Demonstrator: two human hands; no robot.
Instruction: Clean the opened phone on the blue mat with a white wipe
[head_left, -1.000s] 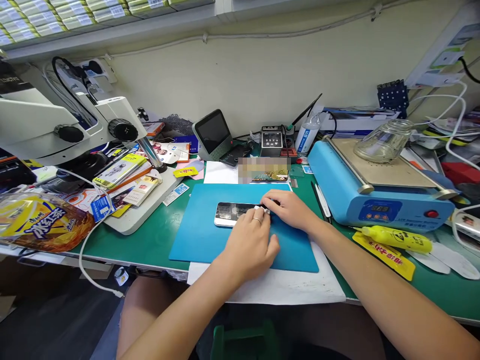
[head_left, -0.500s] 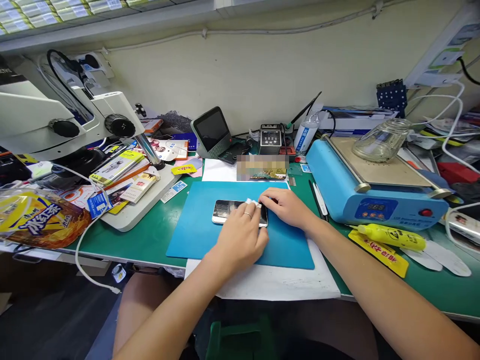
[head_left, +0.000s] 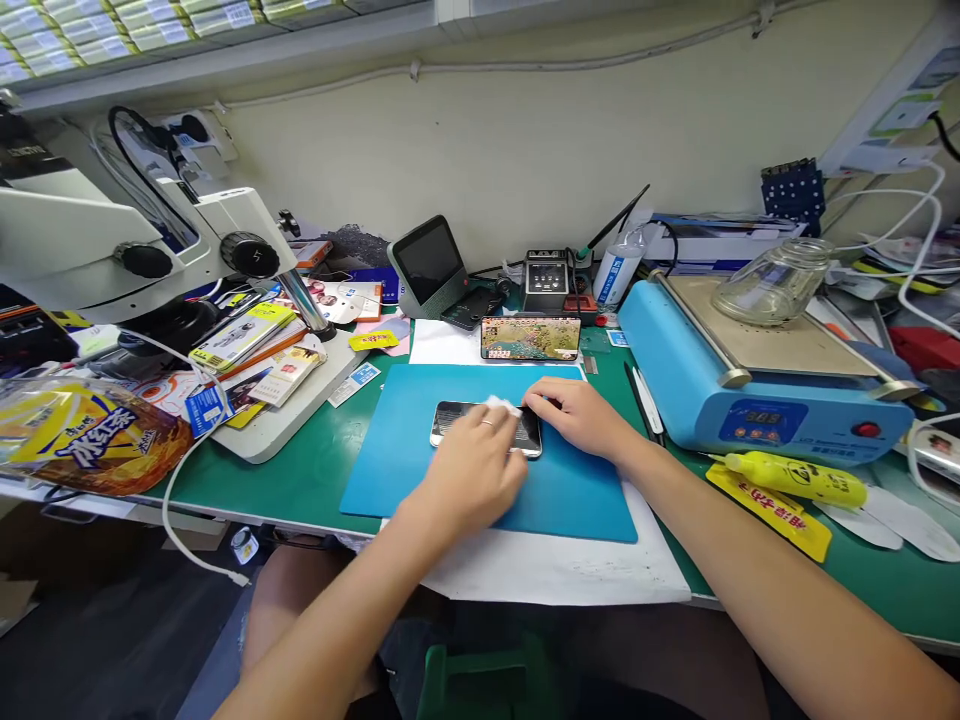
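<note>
A smartphone (head_left: 448, 416) with a dark glass face and pale frame lies flat on the blue work mat (head_left: 397, 470). My left hand (head_left: 480, 465) is on top of it, fingers bent over a white wipe (head_left: 502, 404) pressed to the glass; the hand covers much of the phone's middle. A ring shows on one finger. My right hand (head_left: 574, 412) rests on the mat at the phone's right end. Its fingers are curled, with thumb and fingertips at the upper right corner, holding the phone's edge.
A second phone (head_left: 531, 338) with a lit screen stands behind the mat. On the right are a blue heating machine (head_left: 750, 400) with a glass jar (head_left: 772, 285) and a yellow bottle (head_left: 799, 478). Leftward stand a microscope (head_left: 150, 240) and a drink pouch (head_left: 90, 435).
My left hand has shifted slightly over the phone with the wipe and is a little blurred. My right hand stays at the phone's corner. The whole view has moved slightly.
</note>
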